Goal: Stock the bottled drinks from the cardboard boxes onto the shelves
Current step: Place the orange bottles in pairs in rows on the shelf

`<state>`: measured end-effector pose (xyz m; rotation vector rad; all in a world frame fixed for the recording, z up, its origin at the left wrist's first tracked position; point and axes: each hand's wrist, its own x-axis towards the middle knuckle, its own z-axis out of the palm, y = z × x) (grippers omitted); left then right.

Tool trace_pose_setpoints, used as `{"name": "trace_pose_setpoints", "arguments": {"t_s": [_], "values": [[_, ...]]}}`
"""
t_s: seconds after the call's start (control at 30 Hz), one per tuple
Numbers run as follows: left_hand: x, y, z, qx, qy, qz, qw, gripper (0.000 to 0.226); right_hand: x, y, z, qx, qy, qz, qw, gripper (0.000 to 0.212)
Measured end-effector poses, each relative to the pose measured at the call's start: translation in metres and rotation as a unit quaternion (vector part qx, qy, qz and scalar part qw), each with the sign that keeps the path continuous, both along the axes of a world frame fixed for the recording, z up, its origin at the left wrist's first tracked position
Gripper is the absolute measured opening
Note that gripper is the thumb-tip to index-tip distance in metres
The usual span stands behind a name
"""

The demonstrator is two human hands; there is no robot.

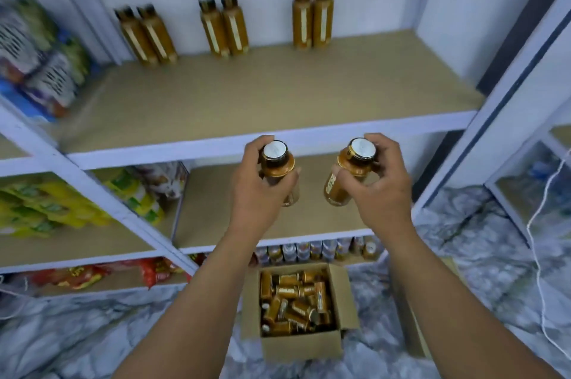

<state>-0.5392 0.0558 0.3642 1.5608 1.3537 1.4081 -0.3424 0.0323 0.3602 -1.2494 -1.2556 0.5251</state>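
I see both hands raised at the centre of the frame, just below the white front edge of the tan-lined upper shelf (278, 94). The left hand (256, 193) grips an amber-brown plastic bottle with a pale round cap (276, 168) by its shoulder, fingers curled round the neck. The right hand (380, 190) holds a second amber-brown bottle (349, 168) the same way, its base tilted toward the left. The two bottles are apart, caps toward the camera, in front of the tan-lined middle shelf (241, 218).

At the back of the upper shelf, against the white wall, stand three pairs of matching bottles: a left pair (145, 35), a middle pair (224, 28) and a right pair (312, 18), each pair side by side and the pairs well apart.

At lower centre an open brown cardboard box (296, 344) sits on the grey marbled floor (77, 332), flaps spread, with a jumble of loose amber bottles (293, 301) lying inside. Just beyond the box, a row of small bottles (318, 250) lines the lowest shelf.

On the left of the frame the neighbouring shelves hold blurred colourful packs (40, 54) at the top, yellow-green packets (37, 208) in the middle and red packets (83, 276) below. A white cable (543, 239) hangs at the right edge.
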Motion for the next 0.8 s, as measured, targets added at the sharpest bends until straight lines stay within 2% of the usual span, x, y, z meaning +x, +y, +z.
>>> {"name": "trace_pose_setpoints", "arguments": {"t_s": [0.17,0.33,0.5,0.8], "values": [[0.022,0.006,0.072,0.027,0.02,0.026,0.999,0.059,0.022,0.019,0.066,0.008,-0.031,0.042,0.999,0.056],[0.032,0.028,0.11,0.015,0.024,0.057,0.998,0.064,0.042,0.057,0.109,-0.002,-0.069,0.088,0.994,0.063],[0.023,0.059,0.113,0.008,0.019,0.062,0.998,0.061,0.04,0.093,0.119,-0.022,-0.065,0.113,0.991,0.059],[-0.01,0.143,0.1,0.007,0.051,0.004,0.999,0.057,0.007,0.159,0.102,-0.063,-0.074,0.08,0.992,0.055]]}}
